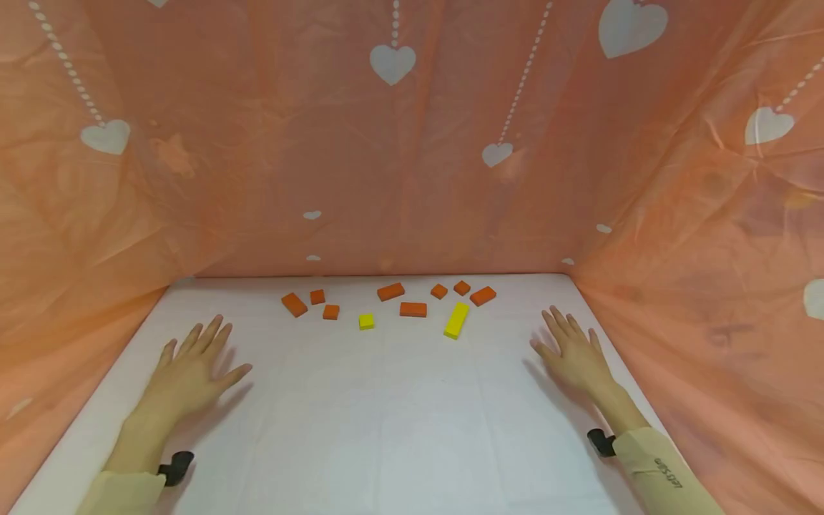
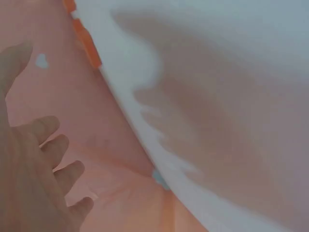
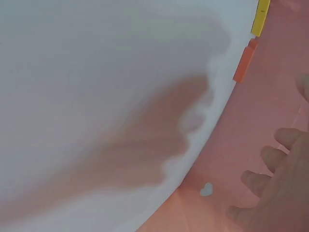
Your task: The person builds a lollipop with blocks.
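Note:
In the head view my left hand (image 1: 187, 383) is spread at the left of the white table, holding nothing, its shadow beside it. My right hand (image 1: 576, 357) is spread likewise at the right. Between them, toward the back, lie a yellow square block (image 1: 366, 322), a long yellow block (image 1: 456, 320), orange oblong blocks such as one at the left (image 1: 294, 305), one in the middle (image 1: 413, 310) and one at the right (image 1: 483, 296), and several small orange blocks (image 1: 331, 312). The left wrist view shows the left hand (image 2: 38, 164) with fingers apart; the right wrist view shows the right hand (image 3: 280, 179) similarly.
A white cloth (image 1: 386, 429) covers the table. Orange sheeting with white hearts (image 1: 412, 179) stands behind the table's back edge and along both sides. A small black device is on each wrist, at the left (image 1: 176, 468) and at the right (image 1: 601, 443).

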The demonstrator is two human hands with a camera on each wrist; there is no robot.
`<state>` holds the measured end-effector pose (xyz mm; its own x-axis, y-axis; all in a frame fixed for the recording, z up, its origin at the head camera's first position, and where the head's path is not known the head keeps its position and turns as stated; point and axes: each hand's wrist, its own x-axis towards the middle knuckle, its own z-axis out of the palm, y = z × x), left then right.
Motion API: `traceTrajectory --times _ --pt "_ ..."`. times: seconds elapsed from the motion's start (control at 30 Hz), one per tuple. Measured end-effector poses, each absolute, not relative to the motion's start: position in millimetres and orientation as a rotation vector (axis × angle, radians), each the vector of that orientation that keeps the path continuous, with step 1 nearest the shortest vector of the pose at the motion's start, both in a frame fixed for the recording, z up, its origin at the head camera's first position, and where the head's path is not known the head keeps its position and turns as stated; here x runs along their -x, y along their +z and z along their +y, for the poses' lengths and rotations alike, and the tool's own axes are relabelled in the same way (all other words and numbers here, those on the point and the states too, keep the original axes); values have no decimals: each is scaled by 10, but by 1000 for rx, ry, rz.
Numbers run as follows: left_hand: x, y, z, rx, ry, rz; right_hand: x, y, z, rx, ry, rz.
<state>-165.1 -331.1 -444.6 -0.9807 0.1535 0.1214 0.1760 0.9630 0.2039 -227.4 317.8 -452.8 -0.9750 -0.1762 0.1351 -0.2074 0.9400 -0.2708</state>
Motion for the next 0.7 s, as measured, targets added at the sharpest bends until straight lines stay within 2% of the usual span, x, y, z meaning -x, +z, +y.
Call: traceTrajectory --times 0.4,0.7 --pt "1847 -4338 -2919 403 -363 -2745 2386 -4468 2955 -368 549 -2882" --pt "2099 -4410 -2544 493 -513 -2636 2570 -4461 2626 -451 598 -2895"
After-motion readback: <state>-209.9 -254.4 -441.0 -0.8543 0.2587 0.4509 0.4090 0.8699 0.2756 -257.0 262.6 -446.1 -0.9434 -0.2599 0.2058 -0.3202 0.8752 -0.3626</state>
